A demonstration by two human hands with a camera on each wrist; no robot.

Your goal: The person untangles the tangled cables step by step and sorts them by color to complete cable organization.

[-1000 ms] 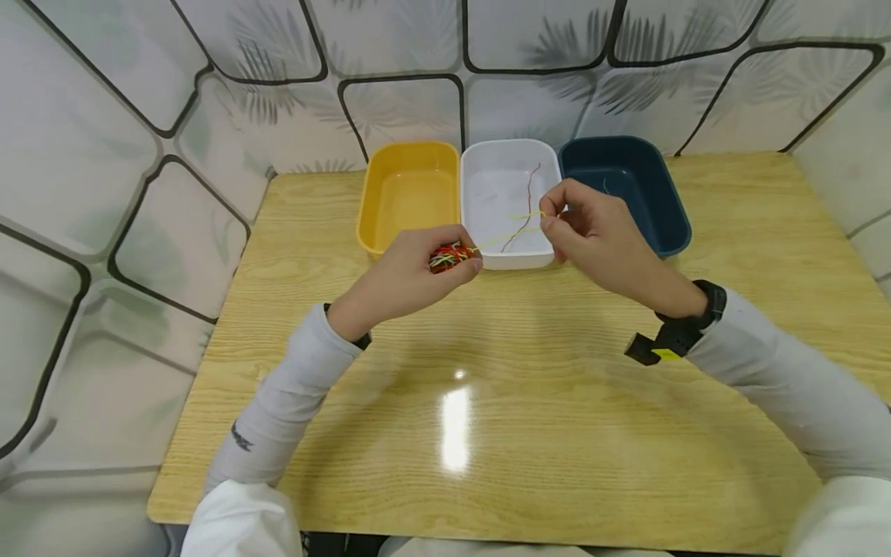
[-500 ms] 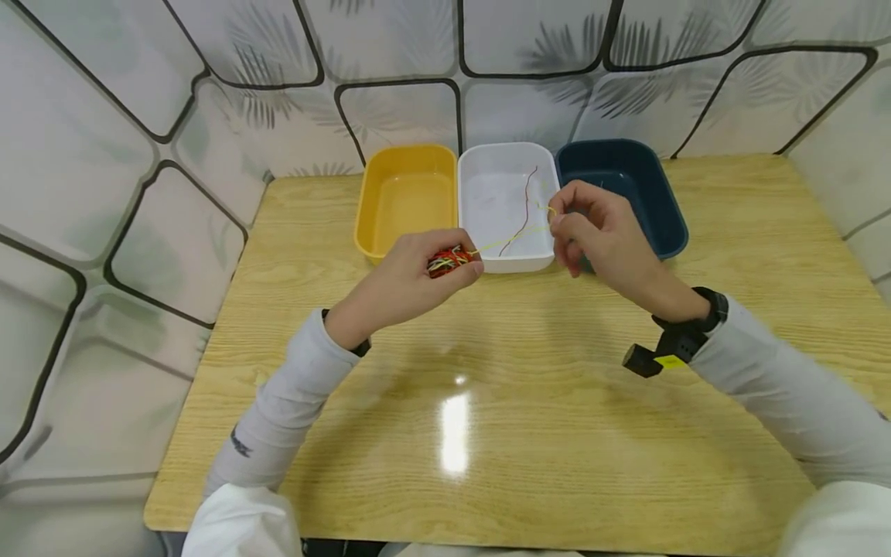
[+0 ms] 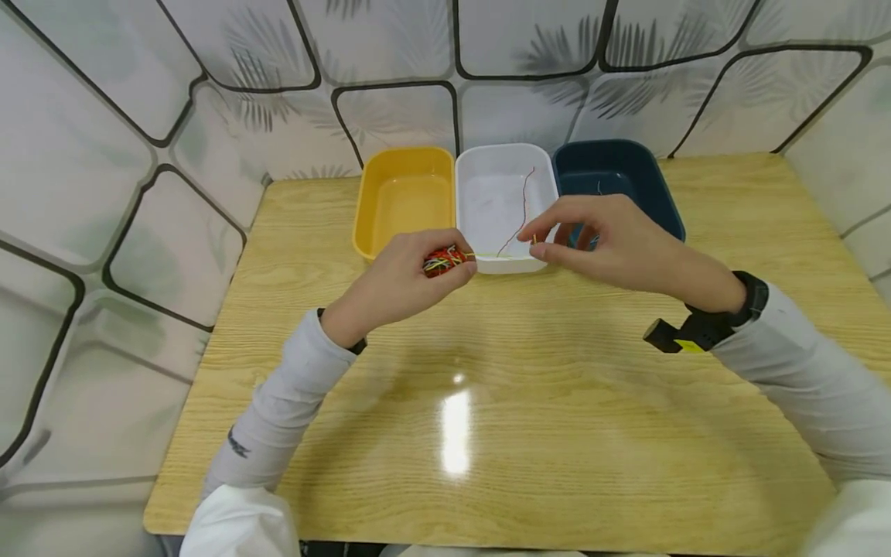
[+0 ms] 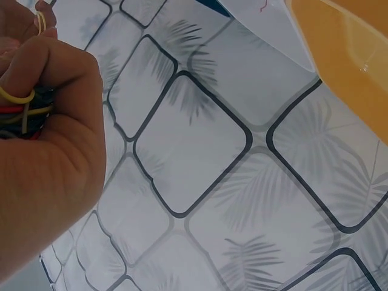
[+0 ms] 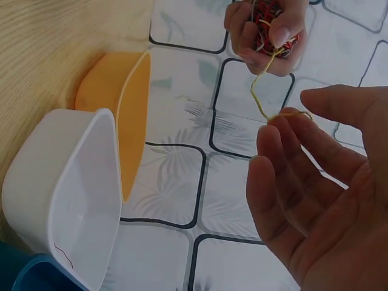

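Observation:
My left hand (image 3: 411,275) grips a tangled bundle of thin coloured wires (image 3: 442,261), mostly red with yellow, green and dark strands. One yellow wire (image 5: 254,91) runs out of the bundle toward my right hand (image 3: 612,240). In the right wrist view its end lies across my right fingertips (image 5: 285,117), while the thumb stands apart from them. The right fingers are only slightly bent. Behind the hands is a white bin (image 3: 487,203), with a single bent red wire (image 3: 524,203) inside. The left wrist view shows the bundle (image 4: 24,115) only in part.
A yellow bin (image 3: 407,193) stands left of the white one, and a dark blue bin (image 3: 612,164) stands right, partly hidden by my right hand. A thin pale strand (image 3: 599,187) shows in the blue bin. The wooden table (image 3: 445,433) meets a patterned wall (image 3: 390,54) behind.
My right hand has moved left and slightly down toward the left hand, and its thumb and fingers have spread. The left hand stays nearly still with the bundle.

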